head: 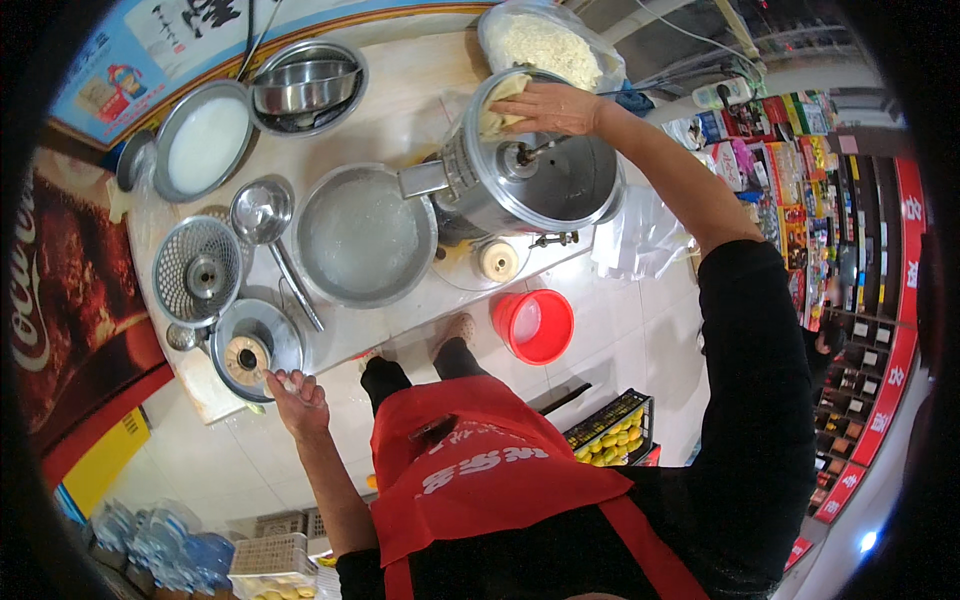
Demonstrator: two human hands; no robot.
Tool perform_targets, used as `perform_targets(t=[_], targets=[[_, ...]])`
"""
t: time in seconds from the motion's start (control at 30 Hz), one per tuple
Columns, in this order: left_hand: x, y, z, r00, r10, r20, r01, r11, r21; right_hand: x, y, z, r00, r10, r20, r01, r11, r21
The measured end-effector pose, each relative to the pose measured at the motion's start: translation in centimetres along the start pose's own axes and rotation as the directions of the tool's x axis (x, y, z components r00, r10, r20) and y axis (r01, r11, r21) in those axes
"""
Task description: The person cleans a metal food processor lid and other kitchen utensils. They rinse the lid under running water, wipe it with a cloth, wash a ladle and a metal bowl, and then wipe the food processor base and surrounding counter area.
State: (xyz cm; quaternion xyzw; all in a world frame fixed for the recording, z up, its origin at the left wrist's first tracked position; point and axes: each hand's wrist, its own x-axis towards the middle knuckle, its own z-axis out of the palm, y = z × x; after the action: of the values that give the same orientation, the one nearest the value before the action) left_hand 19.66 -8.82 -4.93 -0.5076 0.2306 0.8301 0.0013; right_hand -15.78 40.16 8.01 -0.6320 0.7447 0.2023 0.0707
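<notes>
My right hand (551,109) presses a pale cloth (504,101) against the rim of a large steel grinder drum (577,180), which has a central shaft. My left hand (300,401), fingers curled, is beside a metal basin (283,330) holding a round part with a dark centre hole (246,360); whether it holds anything is unclear. Left of the drum stand a wide basin of cloudy liquid (364,236), a steel ladle (262,214) and a perforated metal strainer (196,270). Below the drum lies a round pale disc (499,261).
At the table's back are a bowl of white liquid (208,146), stacked steel bowls (307,86) and a bag of pale crumbly matter (547,49). A red bucket (532,328) and a crate of yellow fruit (615,435) stand on the floor. Stocked shelves line the right side.
</notes>
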Motion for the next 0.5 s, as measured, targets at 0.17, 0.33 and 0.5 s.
perform_targets(t=[0.17,0.33,0.5], targets=[[0.2,1.5,-2.0,1.000,0.009,0.025,-0.008,1.000,-0.027,0.1,-4.8,3.8,0.848,0.520,0.103,-0.531,0.833,0.158],[0.6,3.1,-4.5,0.999,0.028,0.021,-0.027,0.999,-0.028,0.1,-9.4,4.1,0.251,0.634,0.732,-0.932,0.362,0.007],[0.9,4.9,-6.6,1.000,-0.008,0.024,0.010,0.998,-0.069,-0.5,-11.8,3.1,0.473,0.343,0.812,-0.876,0.088,0.474]])
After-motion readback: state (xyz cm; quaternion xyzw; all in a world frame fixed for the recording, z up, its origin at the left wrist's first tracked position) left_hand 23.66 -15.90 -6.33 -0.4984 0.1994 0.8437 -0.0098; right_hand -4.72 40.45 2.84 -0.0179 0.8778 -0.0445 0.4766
